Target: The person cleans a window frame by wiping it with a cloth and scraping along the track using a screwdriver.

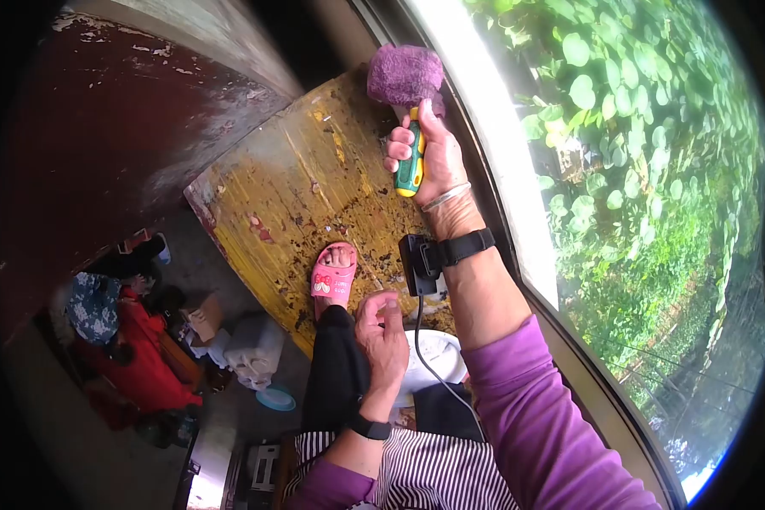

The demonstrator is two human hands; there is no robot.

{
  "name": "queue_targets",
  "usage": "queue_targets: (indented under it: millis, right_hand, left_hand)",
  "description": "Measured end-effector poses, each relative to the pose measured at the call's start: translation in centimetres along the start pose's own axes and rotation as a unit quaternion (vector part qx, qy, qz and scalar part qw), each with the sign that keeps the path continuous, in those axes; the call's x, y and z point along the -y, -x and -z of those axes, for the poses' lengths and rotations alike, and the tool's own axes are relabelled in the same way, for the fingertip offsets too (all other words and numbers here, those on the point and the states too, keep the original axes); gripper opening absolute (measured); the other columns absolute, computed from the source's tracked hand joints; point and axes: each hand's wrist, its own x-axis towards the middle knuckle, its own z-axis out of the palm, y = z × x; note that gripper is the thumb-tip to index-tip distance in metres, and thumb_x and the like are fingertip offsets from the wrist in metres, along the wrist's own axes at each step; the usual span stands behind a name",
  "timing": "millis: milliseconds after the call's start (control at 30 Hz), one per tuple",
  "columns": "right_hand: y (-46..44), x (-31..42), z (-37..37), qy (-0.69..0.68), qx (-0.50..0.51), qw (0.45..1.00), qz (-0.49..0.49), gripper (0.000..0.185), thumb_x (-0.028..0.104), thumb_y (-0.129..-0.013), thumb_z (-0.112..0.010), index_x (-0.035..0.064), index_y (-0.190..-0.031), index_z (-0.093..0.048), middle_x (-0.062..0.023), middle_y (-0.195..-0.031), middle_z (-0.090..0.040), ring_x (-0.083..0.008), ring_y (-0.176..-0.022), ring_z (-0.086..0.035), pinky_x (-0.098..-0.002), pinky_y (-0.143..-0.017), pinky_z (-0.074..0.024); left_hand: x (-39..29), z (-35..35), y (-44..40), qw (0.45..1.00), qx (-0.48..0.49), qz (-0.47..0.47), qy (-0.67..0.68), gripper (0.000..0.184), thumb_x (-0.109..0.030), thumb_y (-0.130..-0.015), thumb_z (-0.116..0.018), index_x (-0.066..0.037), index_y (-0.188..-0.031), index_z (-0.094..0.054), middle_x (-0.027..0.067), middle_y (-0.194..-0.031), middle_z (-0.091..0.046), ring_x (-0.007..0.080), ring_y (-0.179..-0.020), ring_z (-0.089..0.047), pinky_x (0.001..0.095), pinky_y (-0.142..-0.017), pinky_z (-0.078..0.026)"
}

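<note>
My right hand (433, 157) is wrapped round a green and yellow handle (410, 161) beside the window frame. Just beyond its fingers a purple cloth (405, 75) is bundled at the handle's far end, against the frame. What lies under the cloth is hidden. Lower down, my left hand (382, 336) hangs above the white bucket's edge, its fingers curled loosely and apart, holding nothing that I can see. A black device with a cable is strapped to my right wrist.
Under my foot in a pink sandal (333, 276) is a worn yellow wooden surface (272, 187). A white bucket (433, 357) stands near my legs. Clothes and bags (144, 348) lie on the floor at left. The window frame (506, 212) runs along the right, with leaves outside.
</note>
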Motion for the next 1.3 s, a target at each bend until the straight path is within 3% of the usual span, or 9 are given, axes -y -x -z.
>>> queue_targets:
  millis: [233, 467, 567, 633, 667, 833, 967, 1100, 1300]
  right_hand:
    - [6.1, -0.3, 0.9, 0.103, -0.059, 0.991, -0.068, 0.024, 0.028, -0.088, -0.049, 0.0083, -0.074, -0.043, -0.0003, -0.056, -0.042, -0.0101, -0.042, -0.04, -0.0256, -0.039, -0.0368]
    - [18.5, -2.5, 4.8, 0.428, -0.053, 0.902, 0.009, 0.016, 0.015, -0.087, -0.051, 0.0046, -0.075, -0.047, -0.0028, -0.055, -0.047, -0.0079, -0.044, -0.043, -0.0212, -0.04, -0.0371]
    - [20.8, -4.7, 5.4, 0.386, -0.185, 0.903, 0.035, 0.019, 0.018, -0.086, -0.052, 0.0031, -0.075, -0.047, -0.0026, -0.056, -0.049, -0.0094, -0.046, -0.046, -0.0219, -0.042, -0.0373]
    - [20.4, -5.2, 7.1, 0.587, -0.282, 0.758, 0.015, 0.019, 0.017, -0.083, -0.056, 0.001, -0.078, -0.047, -0.0084, -0.054, -0.051, -0.0156, -0.044, -0.05, -0.0274, -0.041, -0.0398]
    - [20.0, -5.7, 9.3, 0.778, -0.192, 0.58, 0.15, 0.02, 0.016, -0.081, -0.056, -0.0011, -0.079, -0.046, -0.016, -0.057, -0.053, -0.0299, -0.047, -0.053, -0.035, -0.044, -0.041]
    - [18.4, -7.2, 4.6, 0.744, 0.056, 0.66, 0.085, 0.032, 0.009, -0.075, -0.056, -0.0034, -0.104, -0.052, -0.0243, -0.078, -0.056, -0.0384, -0.074, -0.056, -0.0382, -0.064, -0.0453]
    - [14.8, -4.1, 3.6, 0.649, 0.158, 0.743, -0.035, 0.016, 0.008, -0.074, -0.058, -0.002, -0.086, -0.063, -0.0173, -0.076, -0.06, -0.0267, -0.068, -0.059, -0.0324, -0.065, -0.0468]
    - [4.9, -4.6, 7.2, 0.872, -0.096, 0.451, 0.165, 0.025, 0.004, -0.07, -0.051, 0.0017, -0.095, -0.056, -0.0191, -0.075, -0.057, -0.0342, -0.072, -0.058, -0.0413, -0.066, -0.0475]
    - [-8.9, -8.4, 7.3, 0.951, -0.044, 0.193, 0.236, 0.049, 0.013, -0.079, -0.046, 0.0169, -0.127, -0.038, -0.0263, -0.129, -0.033, -0.0367, -0.106, -0.042, -0.0394, -0.079, -0.0434]
  left_hand:
    - [0.3, -0.9, 0.5, 1.0, -0.005, -0.025, -0.005, 0.022, -0.02, -0.087, -0.052, -0.001, -0.096, -0.056, 0.0055, -0.087, -0.057, 0.011, -0.077, -0.051, 0.0238, -0.068, -0.04]
    - [-1.2, 0.2, -0.5, 0.888, 0.143, 0.084, 0.429, 0.058, -0.036, -0.089, -0.044, -0.006, -0.135, -0.023, 0.0207, -0.127, -0.037, 0.0257, -0.113, -0.042, 0.0321, -0.086, -0.039]
    - [-1.3, -0.3, -0.2, 0.937, 0.178, 0.059, 0.295, 0.057, -0.036, -0.089, -0.045, -0.005, -0.133, -0.026, 0.0195, -0.126, -0.038, 0.0263, -0.113, -0.042, 0.033, -0.089, -0.039]
    - [-0.6, -0.6, 0.0, 0.949, 0.16, 0.076, 0.262, 0.055, -0.037, -0.089, -0.045, -0.004, -0.131, -0.031, 0.0187, -0.124, -0.042, 0.0255, -0.113, -0.043, 0.0334, -0.089, -0.039]
    - [-0.4, -0.5, 0.0, 0.951, 0.142, 0.091, 0.259, 0.053, -0.036, -0.089, -0.044, -0.003, -0.13, -0.034, 0.0181, -0.122, -0.044, 0.0243, -0.112, -0.044, 0.0331, -0.089, -0.039]
    - [0.9, -0.4, 0.2, 0.957, 0.159, 0.103, 0.22, 0.036, -0.032, -0.089, -0.047, -0.002, -0.11, -0.049, 0.0133, -0.106, -0.055, 0.016, -0.097, -0.051, 0.0291, -0.086, -0.04]
    - [0.9, 1.0, -0.5, 0.878, -0.068, 0.25, 0.402, 0.022, -0.024, -0.088, -0.051, -0.005, -0.098, -0.044, 0.0071, -0.082, -0.057, 0.0141, -0.067, -0.055, 0.0269, -0.057, -0.046]
    - [0.9, 1.3, -0.3, 0.888, -0.03, 0.254, 0.382, 0.018, -0.024, -0.088, -0.051, -0.009, -0.094, -0.043, 0.001, -0.063, -0.042, 0.0114, -0.05, -0.045, 0.0279, -0.046, -0.044]
    - [1.3, -0.5, 0.8, 0.923, -0.009, 0.217, 0.317, 0.018, -0.016, -0.087, -0.052, -0.005, -0.098, -0.043, 0.0041, -0.07, -0.046, 0.0132, -0.058, -0.048, 0.0277, -0.053, -0.046]
